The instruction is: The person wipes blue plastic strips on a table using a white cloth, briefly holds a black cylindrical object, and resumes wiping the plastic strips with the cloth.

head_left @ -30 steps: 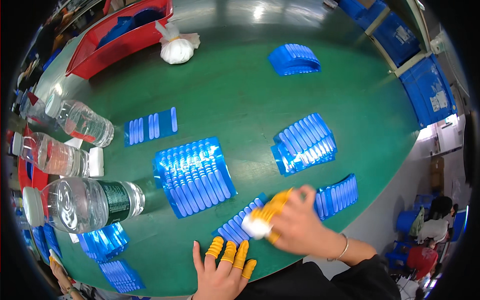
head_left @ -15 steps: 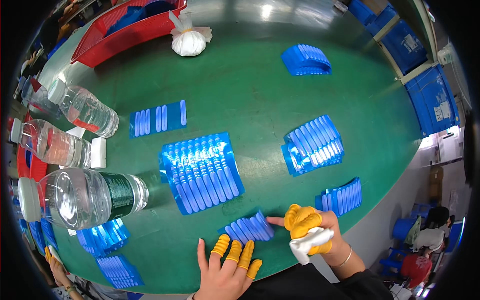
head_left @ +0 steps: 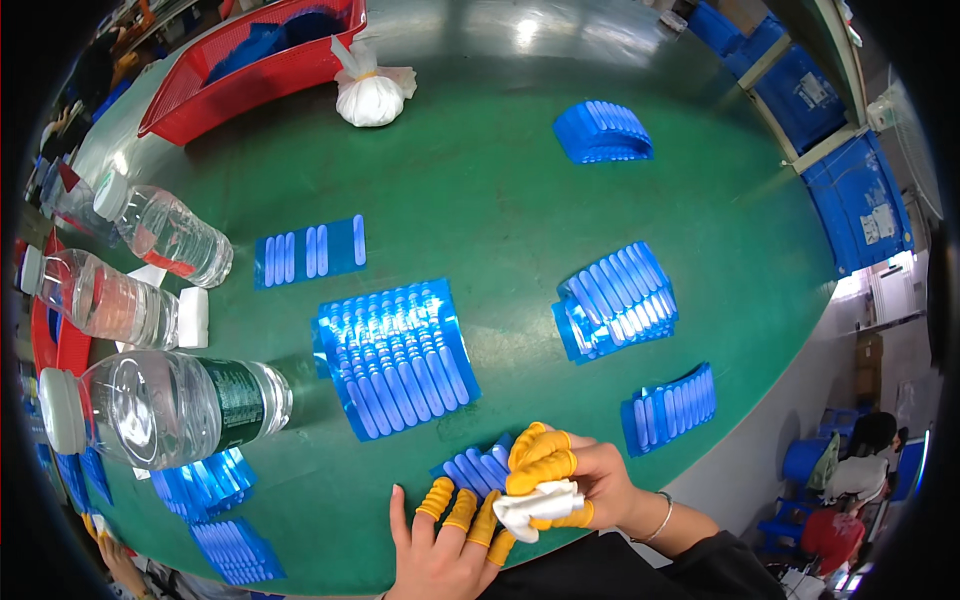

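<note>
At the near edge of the green table lies a small blue sheet bearing a row of pale blue rounded strips. My left hand is open, its fingers spread, several of them in yellow finger cots touching the sheet's near edge. My right hand, also with yellow finger cots, is closed around a crumpled white cloth. It is over the right end of the sheet and hides that part; whether its fingertips touch the sheet cannot be made out.
Similar blue strip sheets include a large stack ahead and a curved bundle to the right. Plastic bottles line the left. A red basket and a tied white bag stand farther back. Another person's hand shows at lower left.
My right hand has moved left with the white cloth, from beside the small sheet to over its right end. My left hand stays by the near edge. The view has shifted slightly.
</note>
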The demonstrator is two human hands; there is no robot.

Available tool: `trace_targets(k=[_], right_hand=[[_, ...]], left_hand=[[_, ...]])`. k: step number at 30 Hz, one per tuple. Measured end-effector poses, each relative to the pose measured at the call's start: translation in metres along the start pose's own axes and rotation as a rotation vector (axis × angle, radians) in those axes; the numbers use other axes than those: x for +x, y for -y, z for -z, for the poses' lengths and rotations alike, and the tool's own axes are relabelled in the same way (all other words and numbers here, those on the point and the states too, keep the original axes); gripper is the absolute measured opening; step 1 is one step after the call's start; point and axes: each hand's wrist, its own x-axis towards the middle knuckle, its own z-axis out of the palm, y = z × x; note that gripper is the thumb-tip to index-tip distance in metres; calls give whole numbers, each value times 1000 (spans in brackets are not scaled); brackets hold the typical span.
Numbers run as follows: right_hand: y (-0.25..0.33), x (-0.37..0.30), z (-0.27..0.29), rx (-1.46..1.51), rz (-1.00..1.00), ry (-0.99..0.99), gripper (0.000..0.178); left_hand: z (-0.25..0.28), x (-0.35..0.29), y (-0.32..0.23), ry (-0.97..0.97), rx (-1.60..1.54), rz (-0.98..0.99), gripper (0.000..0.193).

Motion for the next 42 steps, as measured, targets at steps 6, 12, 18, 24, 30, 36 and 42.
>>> trace_targets(k=[6,12,18,24,30,36,42], right_hand=[[20,14,34,-328,175,-73,39],[71,48,127,-707,131,-97,30],[55,59,180,-518,6,-251,31],[54,46,205,-642,118,-135,31],[40,27,236,-76,212,-409,32],[45,29,233,-25,155,-482,31],[62,28,230,-72,221,-509,29]], left_hand=[[6,-2,1,-4,-98,-20,46],[10,11,0,-89,-123,-31,48],[19,32,0,-85,-46,-36,51],[20,83,-4,58,4,-98,55],[-15,215,-25,101,-69,-277,89],[-55,278,-46,373,19,-313,119],[-56,279,-67,522,-32,-283,112]])
